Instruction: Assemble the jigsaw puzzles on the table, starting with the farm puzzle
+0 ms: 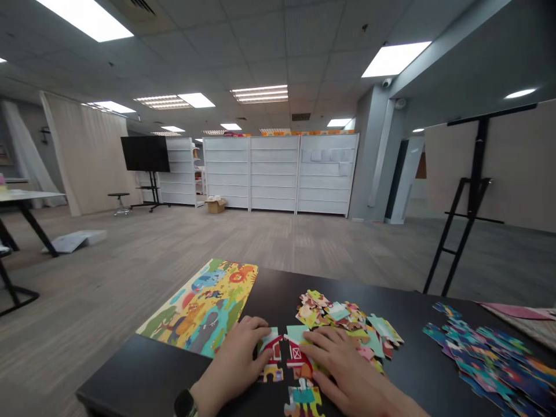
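Two jigsaw sections with halves of a red barn lie on the black table, a narrow gap between them. My left hand is closed on the left barn piece, its fingers at the top and its thumb lower down. On the right barn piece rest the bent fingers of my right hand, covering its right side. A separate puzzle piece with a turquoise patch lies just below, nearer to me.
A colourful animal picture sheet lies at the left. Loose puzzle pieces are heaped behind my right hand. Dark blue pieces spread at the right. Beyond the black table stand white shelves and a black easel.
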Available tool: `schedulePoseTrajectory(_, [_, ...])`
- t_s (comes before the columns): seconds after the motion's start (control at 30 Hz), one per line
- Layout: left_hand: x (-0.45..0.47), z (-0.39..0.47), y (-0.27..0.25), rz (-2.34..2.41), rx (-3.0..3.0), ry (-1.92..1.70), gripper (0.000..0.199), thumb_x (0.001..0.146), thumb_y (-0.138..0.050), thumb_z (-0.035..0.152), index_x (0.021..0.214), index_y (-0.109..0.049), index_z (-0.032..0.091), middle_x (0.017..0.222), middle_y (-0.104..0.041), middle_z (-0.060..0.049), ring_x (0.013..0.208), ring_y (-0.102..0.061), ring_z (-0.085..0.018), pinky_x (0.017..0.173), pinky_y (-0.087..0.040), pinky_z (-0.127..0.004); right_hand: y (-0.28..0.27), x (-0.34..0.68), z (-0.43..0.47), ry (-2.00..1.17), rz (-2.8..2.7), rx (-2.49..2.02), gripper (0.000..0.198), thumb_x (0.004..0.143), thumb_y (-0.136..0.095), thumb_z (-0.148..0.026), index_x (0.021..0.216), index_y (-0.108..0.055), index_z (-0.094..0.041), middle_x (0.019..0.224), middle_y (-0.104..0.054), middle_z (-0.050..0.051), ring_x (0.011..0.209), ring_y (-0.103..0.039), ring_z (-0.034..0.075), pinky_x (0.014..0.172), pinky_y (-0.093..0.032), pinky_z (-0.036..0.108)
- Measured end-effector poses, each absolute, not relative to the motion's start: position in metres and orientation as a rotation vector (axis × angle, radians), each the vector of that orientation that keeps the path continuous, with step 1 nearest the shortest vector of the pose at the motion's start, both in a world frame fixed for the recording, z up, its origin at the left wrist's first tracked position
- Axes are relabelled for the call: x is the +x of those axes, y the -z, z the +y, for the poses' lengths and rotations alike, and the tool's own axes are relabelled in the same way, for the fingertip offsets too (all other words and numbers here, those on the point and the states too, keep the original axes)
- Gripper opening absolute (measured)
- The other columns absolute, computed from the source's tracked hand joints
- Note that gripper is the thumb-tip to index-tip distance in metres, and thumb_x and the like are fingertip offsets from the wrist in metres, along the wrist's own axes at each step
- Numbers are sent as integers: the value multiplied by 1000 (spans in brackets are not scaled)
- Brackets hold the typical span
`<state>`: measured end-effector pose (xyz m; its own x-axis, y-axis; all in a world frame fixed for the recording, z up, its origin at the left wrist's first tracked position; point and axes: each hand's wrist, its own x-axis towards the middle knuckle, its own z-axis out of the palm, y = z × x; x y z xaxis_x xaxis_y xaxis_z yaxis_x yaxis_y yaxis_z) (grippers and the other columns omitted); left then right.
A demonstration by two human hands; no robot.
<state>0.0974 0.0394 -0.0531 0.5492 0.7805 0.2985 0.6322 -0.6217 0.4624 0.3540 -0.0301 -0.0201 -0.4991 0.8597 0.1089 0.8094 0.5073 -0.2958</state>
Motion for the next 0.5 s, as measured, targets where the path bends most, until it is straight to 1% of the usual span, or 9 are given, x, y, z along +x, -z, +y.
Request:
schedulePoseTrajectory(0.1, [98, 43, 56, 1170, 2497, -707, 24, 92, -60, 26, 112, -73, 26, 121, -68, -8, 113, -60, -29, 101, -46, -45, 19, 355, -32, -292, -2497, -1444, 38, 94, -53, -27, 131, -63, -30, 138, -63, 7, 126, -51, 32, 110, -35, 54])
schedulePoseTrajectory(0.27, [91, 55, 73, 1123, 2549, -754, 29, 96, -53, 26, 119, -70, 27, 127, -67, -9, 118, -61, -30, 103, -49, -46, 19, 359, -33, -274, -2419, -1481, 37, 81, -61, -24, 117, -68, -28, 122, -67, 6, 118, -53, 32, 109, -34, 52])
schedulePoseTrajectory(0.33, [88, 59, 80, 1086, 2564, -780, 31, 98, -49, 27, 122, -69, 29, 130, -66, -9, 121, -60, -30, 104, -50, -47, 20, 363, -32, -289, -2407, -1479, 34, 76, -64, -24, 110, -69, -27, 115, -69, 6, 114, -54, 31, 108, -34, 52])
schedulePoseTrajectory(0.4, [87, 59, 83, 1048, 2577, -782, 33, 98, -50, 30, 126, -66, 32, 136, -64, -9, 126, -59, -30, 106, -50, -49, 21, 368, -30, -316, -2398, -1472, 33, 72, -67, -24, 105, -69, -25, 110, -69, 7, 111, -56, 32, 106, -37, 51])
schedulePoseTrajectory(0.43, [87, 59, 83, 1031, 2589, -767, 34, 96, -53, 31, 127, -66, 34, 137, -63, -8, 127, -58, -31, 106, -50, -51, 22, 372, -29, -315, -2381, -1463, 34, 72, -67, -24, 106, -69, -24, 111, -68, 7, 110, -56, 31, 105, -38, 50])
schedulePoseTrajectory(0.5, [87, 55, 80, 1018, 2610, -728, 37, 91, -59, 30, 128, -66, 35, 138, -63, -8, 128, -58, -33, 106, -50, -54, 23, 384, -22, -260, -2296, -1455, 35, 78, -61, -21, 112, -68, -23, 115, -68, 9, 112, -57, 30, 104, -41, 48])
